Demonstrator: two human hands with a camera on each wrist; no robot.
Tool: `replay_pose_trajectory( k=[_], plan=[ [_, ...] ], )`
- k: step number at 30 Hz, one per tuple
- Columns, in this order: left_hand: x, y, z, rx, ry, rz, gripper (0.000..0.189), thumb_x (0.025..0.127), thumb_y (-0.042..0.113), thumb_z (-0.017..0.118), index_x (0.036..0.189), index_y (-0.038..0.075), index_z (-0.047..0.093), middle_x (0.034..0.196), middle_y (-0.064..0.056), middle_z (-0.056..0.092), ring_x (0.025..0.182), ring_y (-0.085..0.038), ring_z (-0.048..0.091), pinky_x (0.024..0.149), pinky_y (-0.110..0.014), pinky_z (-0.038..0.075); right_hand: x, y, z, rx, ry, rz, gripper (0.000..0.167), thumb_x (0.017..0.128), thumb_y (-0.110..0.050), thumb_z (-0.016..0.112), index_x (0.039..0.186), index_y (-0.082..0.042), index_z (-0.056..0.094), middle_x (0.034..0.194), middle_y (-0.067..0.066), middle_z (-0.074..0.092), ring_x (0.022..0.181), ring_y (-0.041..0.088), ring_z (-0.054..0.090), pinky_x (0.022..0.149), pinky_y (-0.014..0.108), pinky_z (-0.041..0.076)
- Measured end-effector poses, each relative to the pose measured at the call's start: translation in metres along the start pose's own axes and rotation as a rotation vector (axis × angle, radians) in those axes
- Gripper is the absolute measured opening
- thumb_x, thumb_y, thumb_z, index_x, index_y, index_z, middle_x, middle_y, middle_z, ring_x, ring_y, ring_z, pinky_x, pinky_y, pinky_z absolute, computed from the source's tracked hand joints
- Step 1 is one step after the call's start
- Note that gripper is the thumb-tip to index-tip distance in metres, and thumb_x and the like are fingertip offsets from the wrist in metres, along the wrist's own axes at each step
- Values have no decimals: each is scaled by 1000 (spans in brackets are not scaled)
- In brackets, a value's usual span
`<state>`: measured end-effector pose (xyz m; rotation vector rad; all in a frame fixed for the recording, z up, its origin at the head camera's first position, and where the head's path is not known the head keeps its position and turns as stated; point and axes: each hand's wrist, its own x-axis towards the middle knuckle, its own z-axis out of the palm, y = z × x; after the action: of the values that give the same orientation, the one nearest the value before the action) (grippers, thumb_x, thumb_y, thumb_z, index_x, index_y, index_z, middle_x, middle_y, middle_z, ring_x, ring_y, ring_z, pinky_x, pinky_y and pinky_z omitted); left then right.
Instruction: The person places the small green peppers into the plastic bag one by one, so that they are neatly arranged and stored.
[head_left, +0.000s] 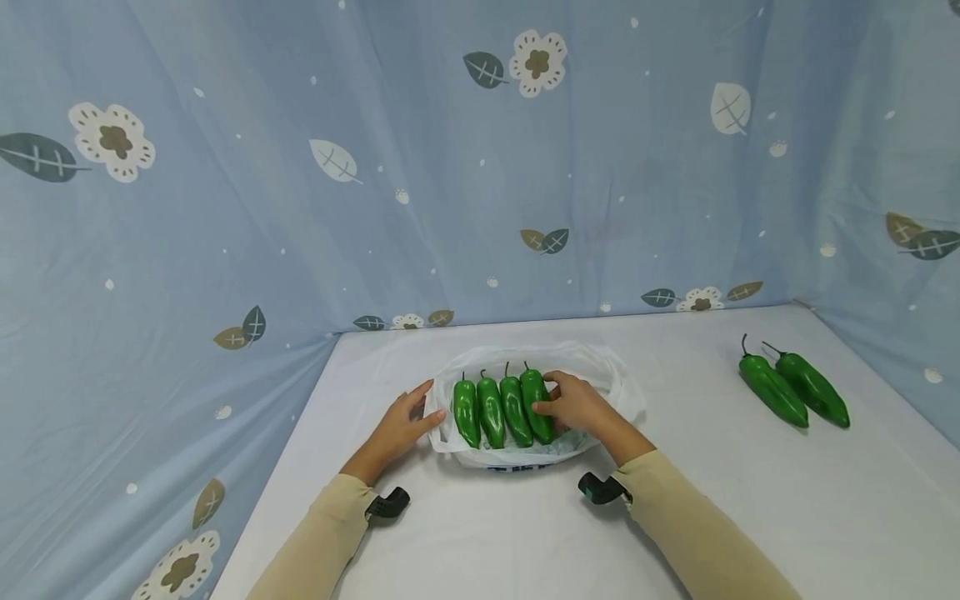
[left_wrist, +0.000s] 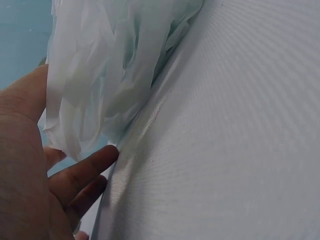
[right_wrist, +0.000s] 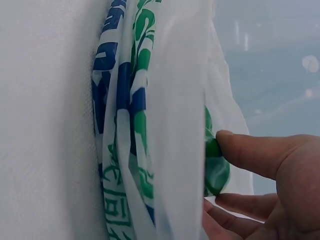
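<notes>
A white plastic bag [head_left: 622, 392] lies on its base with its mouth spread upward. Several green peppers [head_left: 491, 408] stand side by side in it, stems pointing to the back. At the bag's left rim, my left hand [head_left: 397, 429] holds the plastic between thumb and fingers; in the left wrist view the other fingers [left_wrist: 82, 172] spread loosely below it. My right hand [head_left: 581, 404] reaches over the right side and pinches the rightmost pepper [head_left: 534, 400]. The right wrist view shows that pepper [right_wrist: 216, 172] between thumb and fingers, partly hidden by the bag wall.
Two more green peppers [head_left: 776, 392] lie together at the far right of the white-covered table [head_left: 697, 467]. A blue curtain [head_left: 450, 167] with flowers and leaves borders the table at the back and sides. Blue and green print [right_wrist: 142, 100] marks the bag's front.
</notes>
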<state>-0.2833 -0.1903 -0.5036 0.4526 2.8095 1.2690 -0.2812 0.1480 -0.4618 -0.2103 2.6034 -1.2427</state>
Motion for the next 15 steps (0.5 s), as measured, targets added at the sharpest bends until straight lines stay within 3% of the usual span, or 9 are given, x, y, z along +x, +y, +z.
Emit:
replay_pose_trajectory(
  k=[7,15],
  plan=[
    [1,0,0,5,4,1,80,89,54,63,152,14,35,143,-22,46,141,-47,19,112,-60,9,-10,0,-1,-43,-23,4,69,89,-29,73,145,-4,43,112,14,62,63,16,65,77,43,53],
    [-1,2,1,0,6,-4,79,90,52,63,152,12,35,143,-25,45,140,-48,19,112,-62,11,-16,0,8,-71,-40,-17,69,89,-28,74,144,0,42,98,8,63,60,16,64,67,36,53]
  ],
)
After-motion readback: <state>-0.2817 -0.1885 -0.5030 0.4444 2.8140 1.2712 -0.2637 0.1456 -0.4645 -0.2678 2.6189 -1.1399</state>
